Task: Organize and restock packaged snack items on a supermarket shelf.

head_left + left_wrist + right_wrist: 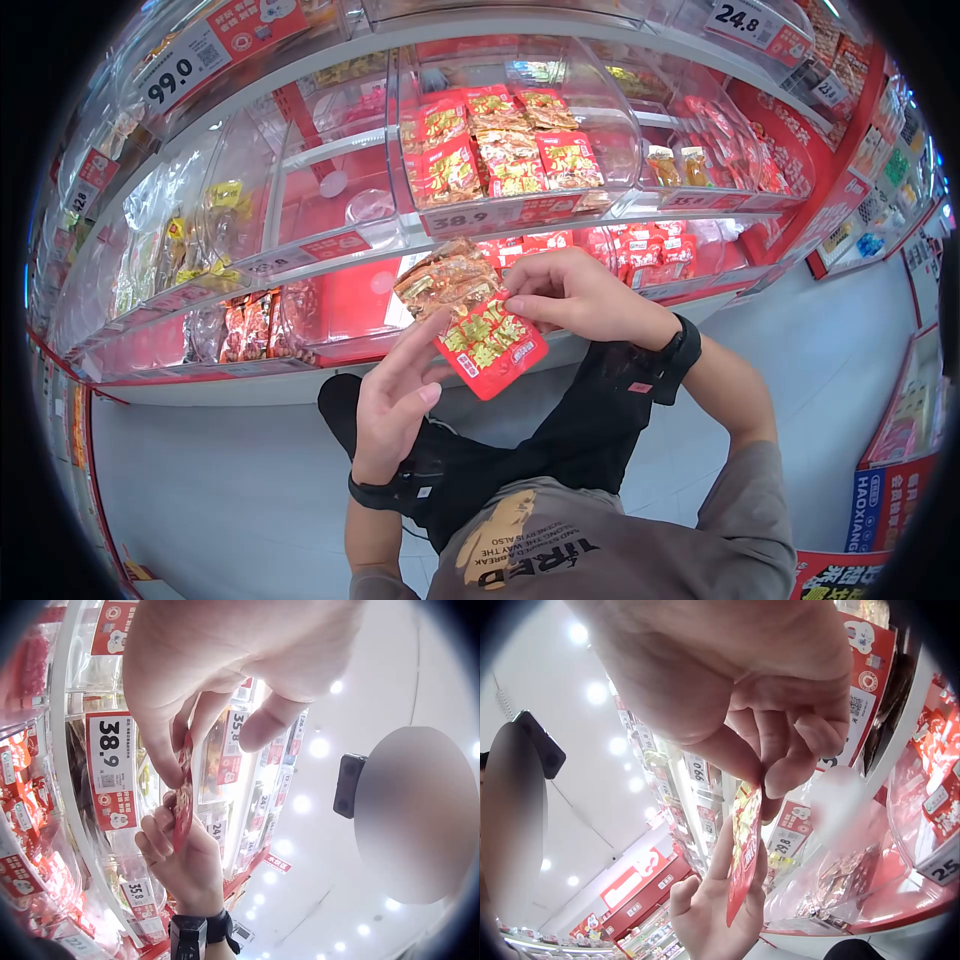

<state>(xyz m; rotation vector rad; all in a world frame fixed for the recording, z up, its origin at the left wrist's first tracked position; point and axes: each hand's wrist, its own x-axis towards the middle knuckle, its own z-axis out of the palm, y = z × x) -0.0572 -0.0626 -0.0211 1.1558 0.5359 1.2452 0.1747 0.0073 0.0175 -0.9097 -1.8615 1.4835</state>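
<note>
My right hand [582, 300] pinches the upper right edge of a small red snack packet [495, 352] between thumb and fingertips. Green-and-yellow lettering covers the packet's front. On its other side is my left hand [392, 408], fingers nearly straight, with the fingertips at the packet's left edge. The left thumb stands apart from it in the left wrist view. Seen edge-on in the right wrist view, the packet [744, 851] looks thin and flat, with the left palm beyond it. Brown food in clear wrapping [447, 280] shows just above the packet in the head view.
Ahead, a clear shelf bin [425, 205] holds several similar red packets [510, 150] above a 38.9 price label [465, 219]. Below it, more red packets [655, 245] sit in the lower row. Grey floor [230, 460] runs beneath the shelving.
</note>
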